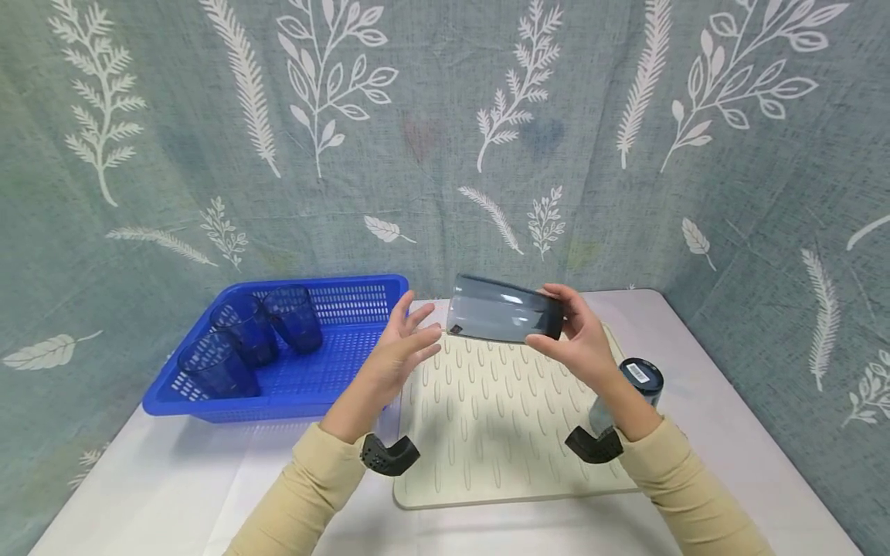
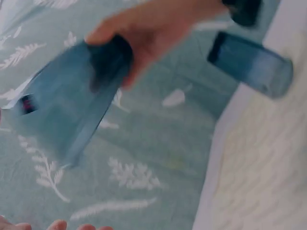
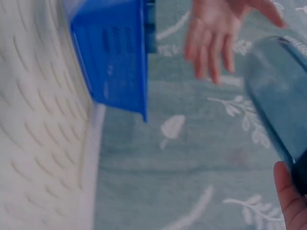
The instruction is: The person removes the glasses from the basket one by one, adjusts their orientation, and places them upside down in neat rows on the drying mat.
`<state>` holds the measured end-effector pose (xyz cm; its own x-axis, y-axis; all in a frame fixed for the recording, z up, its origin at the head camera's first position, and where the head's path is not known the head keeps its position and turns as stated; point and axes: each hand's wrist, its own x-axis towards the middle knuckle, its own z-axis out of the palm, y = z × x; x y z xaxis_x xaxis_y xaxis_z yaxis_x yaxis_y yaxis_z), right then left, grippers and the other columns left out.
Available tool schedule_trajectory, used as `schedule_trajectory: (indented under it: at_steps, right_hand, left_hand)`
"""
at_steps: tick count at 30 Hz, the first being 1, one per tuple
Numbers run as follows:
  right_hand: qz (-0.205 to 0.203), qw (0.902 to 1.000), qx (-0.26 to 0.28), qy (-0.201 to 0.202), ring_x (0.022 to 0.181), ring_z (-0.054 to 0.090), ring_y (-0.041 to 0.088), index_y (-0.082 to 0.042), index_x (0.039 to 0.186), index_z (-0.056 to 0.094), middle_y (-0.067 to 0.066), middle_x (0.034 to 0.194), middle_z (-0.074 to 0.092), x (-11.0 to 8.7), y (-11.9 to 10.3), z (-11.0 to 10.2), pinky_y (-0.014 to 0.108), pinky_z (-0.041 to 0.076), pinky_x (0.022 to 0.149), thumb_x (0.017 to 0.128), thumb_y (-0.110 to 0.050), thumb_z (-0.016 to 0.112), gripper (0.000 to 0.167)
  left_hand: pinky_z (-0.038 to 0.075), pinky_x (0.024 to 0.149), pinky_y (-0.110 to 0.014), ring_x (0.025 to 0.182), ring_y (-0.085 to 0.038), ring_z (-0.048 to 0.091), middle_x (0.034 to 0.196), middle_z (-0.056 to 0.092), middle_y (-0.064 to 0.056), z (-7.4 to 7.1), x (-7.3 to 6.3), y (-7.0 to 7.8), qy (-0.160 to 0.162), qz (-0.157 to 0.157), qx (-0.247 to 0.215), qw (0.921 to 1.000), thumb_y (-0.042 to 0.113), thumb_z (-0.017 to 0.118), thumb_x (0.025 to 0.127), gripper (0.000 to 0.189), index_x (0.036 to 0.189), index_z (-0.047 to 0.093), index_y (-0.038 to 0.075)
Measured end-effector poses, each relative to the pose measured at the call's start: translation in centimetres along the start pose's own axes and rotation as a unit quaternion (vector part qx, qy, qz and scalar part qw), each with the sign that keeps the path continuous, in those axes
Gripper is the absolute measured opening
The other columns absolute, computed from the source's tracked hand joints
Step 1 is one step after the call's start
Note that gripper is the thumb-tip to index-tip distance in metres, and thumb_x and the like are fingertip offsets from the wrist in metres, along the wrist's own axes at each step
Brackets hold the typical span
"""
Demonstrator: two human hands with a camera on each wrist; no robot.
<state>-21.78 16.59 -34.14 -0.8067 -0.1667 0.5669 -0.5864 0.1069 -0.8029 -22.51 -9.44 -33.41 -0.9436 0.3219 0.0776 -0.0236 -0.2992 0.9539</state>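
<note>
A smoky blue drinking glass (image 1: 497, 310) is held on its side in the air above the cream mat (image 1: 480, 463). My right hand (image 1: 580, 332) grips it round its dark base, so its mouth faces left. Close to that mouth, my left hand (image 1: 399, 347) has its fingers spread and holds nothing; a small gap separates the two. In the left wrist view the glass (image 2: 72, 96) looks blurred, with a small dark label near the rim. A second glass (image 1: 641, 378) stands upside down on the mat's right side, partly hidden behind my right wrist.
On the left stands a blue plastic basket (image 1: 361, 378) with several similar glasses (image 1: 295, 318) inside. The white table (image 1: 730, 432) carries both basket and mat. A patterned grey-green cloth (image 1: 445, 116) hangs behind and along the sides.
</note>
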Motion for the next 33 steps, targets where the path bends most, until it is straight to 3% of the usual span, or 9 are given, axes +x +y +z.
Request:
schedule_trajectory:
  at_steps: [3,6,9,13,17,26,30,33]
  right_hand:
    - [-0.026,0.9964,-0.08,0.006,0.092,0.051,0.004,0.011,0.124,0.042,0.006,0.113,0.053,0.1,-0.9,-1.0,0.012,0.045,0.076,0.068,0.014,0.07,0.063]
    - [-0.03,0.9849,-0.169,-0.023,0.083,0.052,0.008,0.006,0.121,0.047,0.015,0.109,0.056,0.2,-1.7,-1.8,0.017,0.047,0.07,0.067,0.007,0.074,0.061]
    - [-0.017,0.967,-0.241,-0.08,0.081,0.055,0.015,0.001,0.123,0.048,0.016,0.112,0.056,0.3,-2.2,-2.3,0.026,0.049,0.067,0.069,-0.006,0.078,0.061]
    - [-0.014,0.9387,-0.31,-0.151,0.092,0.056,0.023,-0.001,0.123,0.05,0.015,0.117,0.056,0.4,-2.4,-2.6,0.036,0.05,0.07,0.072,-0.02,0.077,0.061]
    - [-0.011,0.911,-0.358,-0.205,0.095,0.055,0.023,-0.002,0.122,0.052,0.012,0.113,0.058,0.3,-2.2,-2.6,0.037,0.048,0.073,0.073,-0.027,0.075,0.059]
    - [0.001,0.839,-0.45,-0.306,0.1,0.055,0.025,-0.005,0.123,0.052,0.009,0.113,0.059,-0.5,-1.5,-2.3,0.037,0.048,0.073,0.074,-0.036,0.07,0.06]
    - [0.02,0.8174,-0.463,-0.342,0.105,0.054,0.028,-0.005,0.124,0.053,0.01,0.116,0.059,-0.7,-1.1,-1.9,0.041,0.048,0.077,0.074,-0.035,0.068,0.06]
    - [0.038,0.807,-0.462,-0.367,0.105,0.054,0.03,-0.005,0.123,0.053,0.011,0.116,0.059,-0.8,-0.6,-1.6,0.042,0.049,0.077,0.074,-0.034,0.068,0.059]
  left_hand:
    - [0.027,0.106,-0.051,0.134,-0.037,0.024,0.15,0.015,-0.016,-0.9,-0.2,0.0,0.018,-0.001,0.053,0.9984,0.008,0.057,0.084,0.088,0.147,-0.003,0.015]
    - [0.028,0.106,-0.05,0.134,-0.036,0.026,0.15,0.017,-0.015,-1.8,-0.3,0.0,0.032,-0.005,0.094,0.9951,0.008,0.056,0.085,0.086,0.147,-0.002,0.015]
    - [0.029,0.106,-0.05,0.133,-0.035,0.03,0.15,0.018,-0.014,-2.4,-0.5,-0.1,0.043,-0.008,0.133,0.9901,0.009,0.058,0.085,0.086,0.147,-0.001,0.016]
    - [0.029,0.105,-0.052,0.13,-0.034,0.034,0.15,0.021,-0.012,-3.1,-0.6,-0.4,0.051,-0.013,0.198,0.9787,0.013,0.062,0.084,0.088,0.147,0.001,0.017]
    - [0.032,0.103,-0.052,0.129,-0.034,0.035,0.149,0.023,-0.011,-3.5,-0.7,-0.6,0.05,-0.022,0.243,0.9686,0.016,0.065,0.083,0.09,0.147,0.002,0.018]
    - [0.037,0.1,-0.051,0.128,-0.035,0.038,0.148,0.025,-0.013,-3.7,-1.2,-0.8,0.043,-0.019,0.263,0.9637,0.016,0.066,0.083,0.088,0.147,0.006,0.015]
    - [0.037,0.099,-0.051,0.128,-0.035,0.038,0.148,0.024,-0.013,-3.8,-1.1,-1.0,0.04,-0.022,0.266,0.9629,0.016,0.065,0.083,0.087,0.147,0.006,0.016]
    - [0.037,0.1,-0.051,0.127,-0.035,0.038,0.148,0.025,-0.013,-4.0,-1.0,-1.3,0.039,-0.021,0.27,0.9619,0.017,0.065,0.083,0.087,0.147,0.006,0.017]
